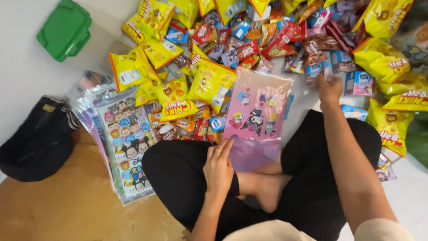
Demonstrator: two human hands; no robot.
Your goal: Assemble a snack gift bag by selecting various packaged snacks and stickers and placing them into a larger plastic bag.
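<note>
I sit cross-legged on the floor in black trousers. My left hand [218,167] rests on my left knee, its fingertips touching the lower edge of a pink cartoon-printed plastic gift bag [257,111] that lies flat in front of me. My right hand [329,87] reaches forward over the small brown and blue snack packets [314,60] beyond my right knee; its fingers are blurred and I cannot tell whether they hold one.
A heap of yellow snack bags [209,82] and small mixed packets covers the floor ahead and to the right. A stack of cartoon-printed gift bags [127,143] lies at left, beside a black cap [38,138]. A green container [64,29] stands far left.
</note>
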